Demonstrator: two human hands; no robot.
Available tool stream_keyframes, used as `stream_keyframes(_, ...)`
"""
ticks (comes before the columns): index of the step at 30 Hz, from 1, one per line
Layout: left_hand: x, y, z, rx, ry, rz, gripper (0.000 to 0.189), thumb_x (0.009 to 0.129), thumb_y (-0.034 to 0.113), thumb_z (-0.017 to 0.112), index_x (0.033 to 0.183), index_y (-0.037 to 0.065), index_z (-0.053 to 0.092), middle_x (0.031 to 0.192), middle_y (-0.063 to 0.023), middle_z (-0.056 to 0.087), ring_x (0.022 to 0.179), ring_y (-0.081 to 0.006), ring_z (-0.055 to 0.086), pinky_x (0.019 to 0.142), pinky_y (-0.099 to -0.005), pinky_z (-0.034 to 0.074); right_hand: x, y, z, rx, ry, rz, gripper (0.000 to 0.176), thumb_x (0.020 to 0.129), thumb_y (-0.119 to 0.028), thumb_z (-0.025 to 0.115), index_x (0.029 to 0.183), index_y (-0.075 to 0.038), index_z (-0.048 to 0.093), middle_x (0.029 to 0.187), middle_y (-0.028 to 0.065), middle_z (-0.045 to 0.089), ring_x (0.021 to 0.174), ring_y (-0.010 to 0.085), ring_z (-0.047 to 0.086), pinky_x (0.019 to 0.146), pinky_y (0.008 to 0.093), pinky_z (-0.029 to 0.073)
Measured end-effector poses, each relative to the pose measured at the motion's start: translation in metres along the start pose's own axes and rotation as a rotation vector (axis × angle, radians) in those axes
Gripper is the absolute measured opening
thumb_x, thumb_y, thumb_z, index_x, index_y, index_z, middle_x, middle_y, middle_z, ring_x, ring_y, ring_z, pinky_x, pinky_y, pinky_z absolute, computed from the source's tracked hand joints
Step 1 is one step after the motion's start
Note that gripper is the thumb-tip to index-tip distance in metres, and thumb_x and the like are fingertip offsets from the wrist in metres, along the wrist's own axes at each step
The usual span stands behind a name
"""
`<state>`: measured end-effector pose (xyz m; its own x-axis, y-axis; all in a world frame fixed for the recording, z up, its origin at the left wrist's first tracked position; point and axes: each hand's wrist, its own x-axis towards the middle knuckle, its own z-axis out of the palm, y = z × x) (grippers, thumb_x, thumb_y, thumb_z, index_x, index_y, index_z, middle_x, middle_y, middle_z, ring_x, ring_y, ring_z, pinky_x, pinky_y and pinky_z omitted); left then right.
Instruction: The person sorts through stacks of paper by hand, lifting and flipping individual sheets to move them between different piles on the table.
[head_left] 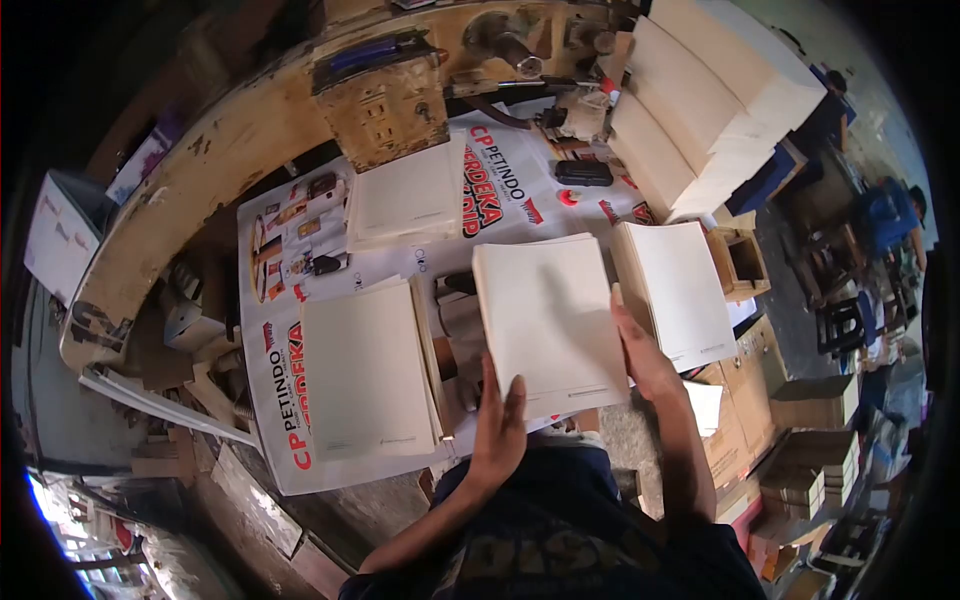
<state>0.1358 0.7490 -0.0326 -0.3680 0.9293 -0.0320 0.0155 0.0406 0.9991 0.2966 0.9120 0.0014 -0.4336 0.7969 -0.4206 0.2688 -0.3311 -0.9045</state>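
Position of held sheet stack (548, 320): raised over the near edge of the banner (520, 215). Left hand (500, 425) grasping the stack's near edge, fingers spread on top; right hand (640, 355) clasping its right edge.

Likely fault: loose sheets fanning or sliding out, given support at two edges only.

Possible second fault: a corner striking the left stack (365, 370) on the banner's near-left part, or the right stack (680, 290) at the banner's right edge, knocking either out of square.

Far stack (405, 195) near the banner's middle: well apart, low risk.
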Motion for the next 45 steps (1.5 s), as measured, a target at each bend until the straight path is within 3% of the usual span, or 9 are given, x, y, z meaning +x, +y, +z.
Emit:
stream_keyframes(5, -0.015, 0.011, -0.022, 0.097, 0.162, -0.156, 0.058, 0.104, 0.02, 0.046, 0.15, -0.003, 0.02, 0.149, -0.0213, 0.036, 0.133, -0.0256, 0.038, 0.111, -0.0335, 0.028, 0.002, 0.01, 0.018, 0.104, -0.081, 0.023, 0.081, 0.094, -0.067, 0.04, 0.154, -0.015, 0.024, 0.156, 0.0096, 0.029, 0.141, 0.0253, 0.03, 0.111, 0.0417, 0.03)
stream_keyframes(7, -0.033, -0.042, -0.05, 0.65, 0.1, -0.09, 0.061, 0.101, 0.032, 0.05, 0.151, 0.004, 0.028, 0.15, -0.0184, 0.035, 0.138, -0.0255, 0.034, 0.112, -0.0349, 0.03, -0.015, -0.008, 0.029, -0.081, 0.03, -0.198, 0.075, 0.093, -0.054, 0.05, 0.15, -0.01, 0.029, 0.15, 0.0165, 0.036, 0.135, 0.03, 0.039, 0.108, 0.0411, 0.035)
stream_keyframes(9, -0.02, 0.039, -0.023, 0.035, 0.155, -0.351, 0.063, 0.102, 0.029, 0.049, 0.151, -0.001, 0.021, 0.152, -0.022, 0.031, 0.139, -0.027, 0.032, 0.113, -0.0348, 0.026, -0.031, -0.027, 0.039, -0.285, 0.135, -0.402, 0.069, 0.093, -0.04, 0.059, 0.146, -0.004, 0.034, 0.143, 0.0235, 0.043, 0.129, 0.0347, 0.047, 0.105, 0.0405, 0.039)
stream_keyframes(15, -0.044, 0.083, -0.014, 0.416, 0.194, 0.133, 0.071, 0.095, 0.017, 0.057, 0.152, 0.0, 0.019, 0.157, -0.0251, 0.016, 0.144, -0.0391, 0.023, 0.115, -0.042, 0.022, -0.019, -0.03, -0.089, -0.618, 0.773, -0.705, 0.064, 0.09, -0.042, 0.065, 0.136, 0.0, 0.049, 0.112, 0.0236, 0.064, 0.112, 0.0348, 0.061, 0.096, 0.0409, 0.046)
stream_keyframes(20, -0.035, 0.095, -0.009, 0.601, -0.032, 0.474, 0.052, 0.086, 0.012, 0.064, 0.133, -0.004, 0.049, 0.131, -0.0252, 0.053, 0.121, -0.0394, 0.053, 0.1, -0.0434, 0.044, -0.001, -0.004, -0.195, -0.506, 0.334, 0.026, 0.075, 0.093, -0.054, 0.056, 0.142, 0.0, 0.043, 0.132, 0.0161, 0.058, 0.12, 0.0282, 0.056, 0.104, 0.0321, 0.04)
stream_keyframes(25, -0.004, 0.078, 0.012, 0.606, -0.138, 0.495, 0.04, 0.081, 0.013, 0.072, 0.118, 0.004, 0.058, 0.114, -0.0179, 0.059, 0.104, -0.037, 0.058, 0.088, -0.0449, 0.049, -0.007, 0.027, -0.208, -0.233, 0.338, -0.053, 0.08, 0.091, -0.045, 0.065, 0.148, 0.002, 0.032, 0.144, 0.0158, 0.045, 0.132, 0.0214, 0.043, 0.107, 0.0293, 0.036)
stream_keyframes(27, 0.004, 0.081, 0.017, 0.731, -0.238, 0.442, 0.046, 0.08, 0.02, 0.075, 0.12, 0.004, 0.056, 0.114, -0.0157, 0.057, 0.106, -0.0362, 0.056, 0.088, -0.0452, 0.048, 0.01, 0.071, -0.233, 0.006, 0.033, -0.296, 0.093, 0.082, -0.057, 0.068, 0.149, -0.002, 0.033, 0.141, 0.0185, 0.048, 0.128, 0.023, 0.049, 0.11, 0.0318, 0.032)
stream_keyframes(31, 0.01, 0.079, 0.02, 0.898, -0.277, 0.405, 0.056, 0.076, 0.033, 0.079, 0.119, 0.005, 0.054, 0.112, -0.0132, 0.054, 0.107, -0.0341, 0.053, 0.09, -0.0448, 0.047, -0.003, 0.04, -0.196, -0.249, 0.32, -0.029, 0.1, 0.076, -0.055, 0.077, 0.15, -0.005, 0.033, 0.136, 0.0181, 0.053, 0.124, 0.0223, 0.051, 0.108, 0.0319, 0.035)
stream_keyframes(45, 0.027, 0.073, 0.006, 0.738, -0.295, 0.375, 0.04, 0.073, 0.017, 0.08, 0.108, 0.006, 0.063, 0.103, -0.0095, 0.063, 0.099, -0.0304, 0.06, 0.086, -0.0405, 0.05, -0.028, 0.004, -0.129, -0.419, 0.263, 0.11, 0.106, 0.077, -0.055, 0.076, 0.149, 0.005, 0.026, 0.147, 0.0243, 0.039, 0.135, 0.0301, 0.041, 0.112, 0.0373, 0.031)
